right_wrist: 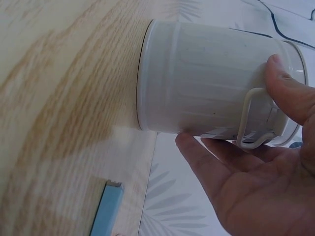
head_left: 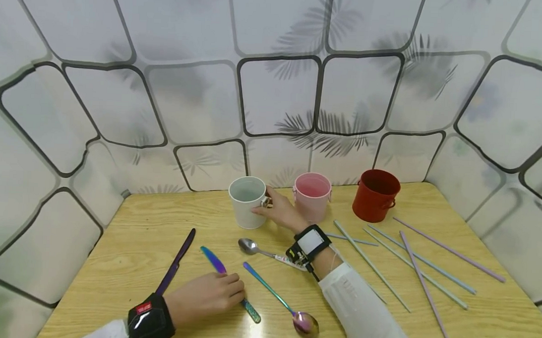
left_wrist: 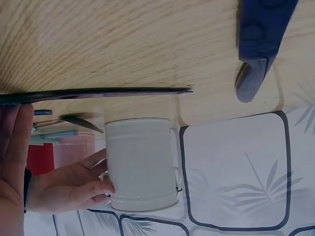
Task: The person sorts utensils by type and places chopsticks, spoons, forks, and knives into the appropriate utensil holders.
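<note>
Pale wood makes up the counter, and toward its back the white bucket stands upright; whether its base bears fully on the wood cannot be told. The right hand grips it from its right side, thumb on the wall near the rim and fingers round the far side of the wire handle. Straddling the handle that way probably steadies the bucket better than the thin loop alone would. Nearer the person, the left hand has its fingers bent over the middle of the rainbow knife, blade pointing away toward the back, likely taken there because a slim knife balances near its centre. To that hand's left lies a dark purple knife; to its right lie a rainbow spoon and a steel spoon, seemingly spread apart so each can be picked up singly. Pastel sticks lie loosely crossed on the right. As for the containers, the white bucket shows only its pale inner wall; the pink bucket, just right of the gripping hand, shows a bare pink lining; the red bucket, farther right, is shadowed inside, with no contents visible.
</note>
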### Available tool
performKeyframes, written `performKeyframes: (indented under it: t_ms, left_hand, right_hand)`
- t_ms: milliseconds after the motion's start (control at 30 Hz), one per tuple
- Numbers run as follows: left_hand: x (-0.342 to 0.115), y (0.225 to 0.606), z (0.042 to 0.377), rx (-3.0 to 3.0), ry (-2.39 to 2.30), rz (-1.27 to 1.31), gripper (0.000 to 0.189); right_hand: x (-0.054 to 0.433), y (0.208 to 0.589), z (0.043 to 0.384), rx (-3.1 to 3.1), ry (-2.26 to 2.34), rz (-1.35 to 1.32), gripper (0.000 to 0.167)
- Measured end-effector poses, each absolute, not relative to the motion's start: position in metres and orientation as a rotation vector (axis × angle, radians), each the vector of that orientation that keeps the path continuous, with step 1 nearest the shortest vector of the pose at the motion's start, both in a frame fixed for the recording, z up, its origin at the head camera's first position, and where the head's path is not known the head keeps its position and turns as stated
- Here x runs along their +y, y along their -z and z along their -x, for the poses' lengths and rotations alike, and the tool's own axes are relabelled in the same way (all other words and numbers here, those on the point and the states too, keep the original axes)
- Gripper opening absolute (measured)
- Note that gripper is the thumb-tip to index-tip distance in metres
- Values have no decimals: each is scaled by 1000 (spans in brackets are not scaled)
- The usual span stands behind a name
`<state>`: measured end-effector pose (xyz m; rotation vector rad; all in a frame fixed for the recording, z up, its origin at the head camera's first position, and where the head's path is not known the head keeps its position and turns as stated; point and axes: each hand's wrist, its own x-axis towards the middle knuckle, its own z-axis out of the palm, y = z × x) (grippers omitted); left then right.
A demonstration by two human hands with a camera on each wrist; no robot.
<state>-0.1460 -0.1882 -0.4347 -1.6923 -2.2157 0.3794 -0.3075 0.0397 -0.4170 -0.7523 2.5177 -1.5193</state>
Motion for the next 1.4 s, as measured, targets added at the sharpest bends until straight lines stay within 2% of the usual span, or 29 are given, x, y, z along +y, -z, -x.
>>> performKeyframes:
  t_ms: [533,1000,1400]
  left_hand:
    - [-186,435,150,-2164,-470,1720,28]
    - [-180,435,147,-2230,-375,1677,20]
    - [-180,438,143,-2213,-293,1683,20]
  right_hand:
    - [41,411,309,2530,1493,757,74]
    - [40,414,311,2528,1487,731,74]
    - [39,414,308,2526,1478,721,75]
